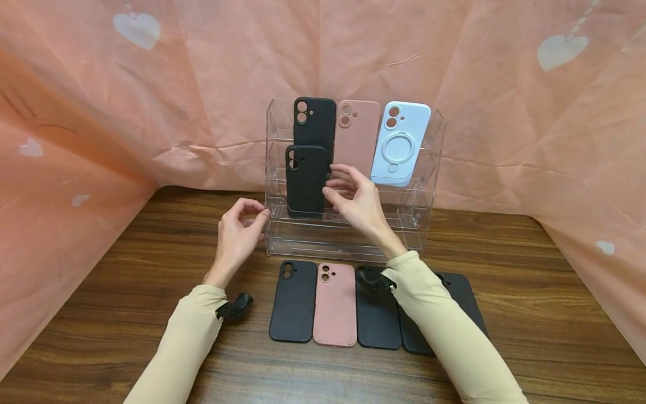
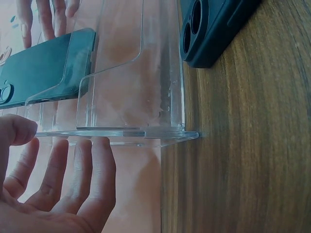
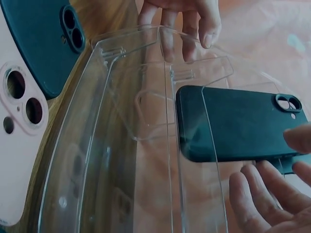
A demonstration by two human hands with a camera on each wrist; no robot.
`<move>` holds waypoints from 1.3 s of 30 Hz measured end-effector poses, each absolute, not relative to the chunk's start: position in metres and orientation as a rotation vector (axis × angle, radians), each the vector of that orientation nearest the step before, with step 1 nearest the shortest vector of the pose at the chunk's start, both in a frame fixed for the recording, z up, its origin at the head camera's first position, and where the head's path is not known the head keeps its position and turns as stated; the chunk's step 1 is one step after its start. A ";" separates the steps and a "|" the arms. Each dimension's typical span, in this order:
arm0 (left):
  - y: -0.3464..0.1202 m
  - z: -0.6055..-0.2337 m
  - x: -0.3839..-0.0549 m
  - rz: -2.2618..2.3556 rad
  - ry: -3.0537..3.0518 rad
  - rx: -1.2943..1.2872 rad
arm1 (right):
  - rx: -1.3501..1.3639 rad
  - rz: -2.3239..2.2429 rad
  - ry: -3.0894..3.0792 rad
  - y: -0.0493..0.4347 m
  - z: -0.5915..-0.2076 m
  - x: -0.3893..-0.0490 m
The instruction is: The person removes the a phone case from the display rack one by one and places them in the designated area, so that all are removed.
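Note:
A clear tiered display stand (image 1: 348, 247) holds several upright phone cases. My left hand (image 1: 238, 233) is at its left side panel, fingertips against the outer face and thumb at the edge. A black phone case (image 1: 307, 185) leans in a middle tier at the left, and its lower end sits behind the clear lip. Beside that case's right edge is my right hand (image 1: 357, 203). In the right wrist view its thumb (image 3: 297, 138) overlaps the case near the camera cutouts, while the fingers (image 3: 257, 182) lie loosely along the edge, not wrapped round it.
Behind stand another black case (image 1: 315, 120), a pink case (image 1: 357, 132) and a white case (image 1: 401, 140) with a ring. Before the stand, black cases (image 1: 294, 303) and a pink case (image 1: 335, 308) lie in a row on the wooden table (image 1: 126, 314). Pink cloth (image 1: 227, 84) hangs around.

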State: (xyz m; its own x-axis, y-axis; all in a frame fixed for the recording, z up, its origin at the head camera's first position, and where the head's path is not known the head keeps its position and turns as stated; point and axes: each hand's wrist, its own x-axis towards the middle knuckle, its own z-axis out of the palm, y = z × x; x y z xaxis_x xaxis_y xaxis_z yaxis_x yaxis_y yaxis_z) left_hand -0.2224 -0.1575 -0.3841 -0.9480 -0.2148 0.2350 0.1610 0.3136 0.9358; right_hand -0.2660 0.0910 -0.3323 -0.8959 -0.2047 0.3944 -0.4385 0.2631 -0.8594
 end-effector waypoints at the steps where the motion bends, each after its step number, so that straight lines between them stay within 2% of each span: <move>1: -0.157 -0.384 -0.222 -1.673 -2.268 0.047 | 0.585 1.666 -2.327 0.090 -0.332 -0.266; 11: -0.158 -0.383 -0.223 -1.675 -2.263 0.046 | 0.450 1.548 -2.298 0.078 -0.327 -0.268; 20: -0.158 -0.386 -0.221 -1.662 -2.282 0.054 | 0.444 1.493 -2.295 0.074 -0.329 -0.269; 39: -0.157 -0.384 -0.222 -1.661 -2.275 0.043 | 0.702 1.514 -2.139 0.077 -0.333 -0.270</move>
State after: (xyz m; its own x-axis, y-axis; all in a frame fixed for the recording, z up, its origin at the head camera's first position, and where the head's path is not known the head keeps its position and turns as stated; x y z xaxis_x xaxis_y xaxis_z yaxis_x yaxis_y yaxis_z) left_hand -0.2224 -0.1571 -0.3844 -0.9475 -0.2118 0.2396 0.1637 0.3223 0.9324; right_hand -0.2700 0.0766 -0.3332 -0.7813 -0.1575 0.6039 -0.6219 0.2775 -0.7323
